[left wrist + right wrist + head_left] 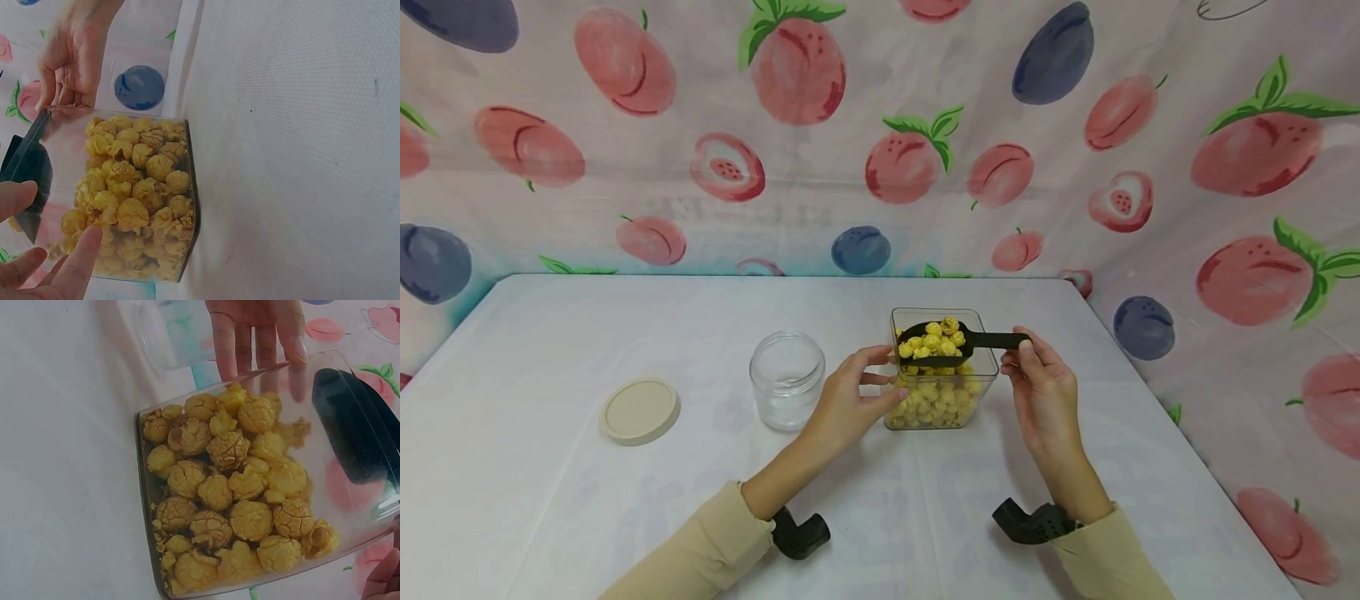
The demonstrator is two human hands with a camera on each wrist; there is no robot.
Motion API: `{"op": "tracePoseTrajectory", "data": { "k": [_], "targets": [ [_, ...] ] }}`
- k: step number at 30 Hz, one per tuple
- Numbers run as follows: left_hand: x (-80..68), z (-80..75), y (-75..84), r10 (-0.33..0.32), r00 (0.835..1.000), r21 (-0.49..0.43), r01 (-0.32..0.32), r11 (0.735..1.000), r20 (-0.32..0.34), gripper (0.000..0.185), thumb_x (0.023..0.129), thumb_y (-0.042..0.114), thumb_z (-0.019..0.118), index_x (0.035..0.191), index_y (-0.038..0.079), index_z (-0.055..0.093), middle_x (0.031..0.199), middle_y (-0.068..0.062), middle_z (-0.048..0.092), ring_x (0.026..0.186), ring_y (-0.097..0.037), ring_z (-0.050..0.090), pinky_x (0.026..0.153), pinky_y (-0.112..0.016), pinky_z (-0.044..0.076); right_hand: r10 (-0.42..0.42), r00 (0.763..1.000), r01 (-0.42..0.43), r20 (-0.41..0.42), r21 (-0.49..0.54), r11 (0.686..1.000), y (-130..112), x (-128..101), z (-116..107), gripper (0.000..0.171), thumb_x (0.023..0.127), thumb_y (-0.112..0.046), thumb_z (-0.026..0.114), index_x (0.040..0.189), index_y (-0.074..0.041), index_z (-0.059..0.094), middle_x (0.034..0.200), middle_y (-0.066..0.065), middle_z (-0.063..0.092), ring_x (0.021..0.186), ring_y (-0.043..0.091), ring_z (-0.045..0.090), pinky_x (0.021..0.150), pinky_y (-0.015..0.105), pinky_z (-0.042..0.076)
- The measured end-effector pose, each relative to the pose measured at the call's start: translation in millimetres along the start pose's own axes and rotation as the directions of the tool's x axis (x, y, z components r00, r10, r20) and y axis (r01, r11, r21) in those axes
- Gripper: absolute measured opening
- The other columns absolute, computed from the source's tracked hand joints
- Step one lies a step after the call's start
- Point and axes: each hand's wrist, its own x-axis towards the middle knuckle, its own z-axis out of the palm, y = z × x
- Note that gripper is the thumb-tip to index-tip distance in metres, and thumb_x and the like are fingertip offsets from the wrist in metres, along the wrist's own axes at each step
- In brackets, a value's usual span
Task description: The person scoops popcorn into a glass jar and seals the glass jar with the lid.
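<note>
A clear square container (987, 385) half full of yellow popcorn (934, 402) stands on the white table. Just over its rim hovers a black scoop (934, 342) heaped with popcorn; my right hand (1018, 348) pinches the end of its handle. My left hand (883, 375) rests with straight fingers against the container's left wall, thumb near the rim. The left wrist view shows the popcorn (137, 187) through the wall, the dark scoop (28, 169) and my left fingertips (84, 250). The right wrist view shows the container's wall (145, 481), the scoop (353, 425) and my left fingers (262, 337) behind.
An empty glass jar (786, 390) stands just left of my left hand. Its round beige lid (640, 409) lies flat farther left. Fruit-print cloth hangs behind and to the right of the table (587, 500), whose right edge runs close to my right arm.
</note>
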Motion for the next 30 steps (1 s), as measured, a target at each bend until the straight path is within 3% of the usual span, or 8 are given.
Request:
{"op": "tracePoseTrajectory", "data": {
  "k": [16,25,30],
  "targets": [
    [-1.3,-0.3,1.5,-0.010,1.000,0.018,0.010,1.000,0.005,0.057,0.083,0.018,0.070,0.135,0.012,0.046,0.128,-0.011,0.052,0.105,-0.024,0.060,0.081,-0.032,0.056,-0.025,0.999,0.023,0.035,0.052,0.998,-2.2,0.2,-2.2,0.018,0.089,-0.007,0.059,0.104,-0.001,0.067,0.080,0.007,0.063,0.073,0.015,0.058,0.067,0.020,0.051],
    [-1.4,0.6,2.1,-0.015,1.000,0.015,0.015,1.000,0.000,0.056,0.083,0.017,0.070,0.134,0.012,0.047,0.128,-0.010,0.052,0.105,-0.023,0.060,0.080,-0.032,0.056,-0.009,1.000,0.010,-0.026,0.058,0.998,-6.8,0.4,-4.6,0.022,0.088,-0.008,0.060,0.107,0.001,0.065,0.078,0.008,0.063,0.072,0.015,0.058,0.066,0.021,0.051],
    [-2.2,0.5,2.5,-0.015,1.000,0.018,0.015,1.000,0.000,0.056,0.083,0.017,0.070,0.134,0.013,0.047,0.128,-0.011,0.052,0.105,-0.023,0.060,0.080,-0.033,0.056,-0.012,1.000,0.013,-0.013,0.091,0.996,-10.4,-0.1,-7.1,0.021,0.088,-0.007,0.060,0.107,0.002,0.065,0.078,0.009,0.064,0.071,0.016,0.059,0.066,0.022,0.051]
  ]
}}
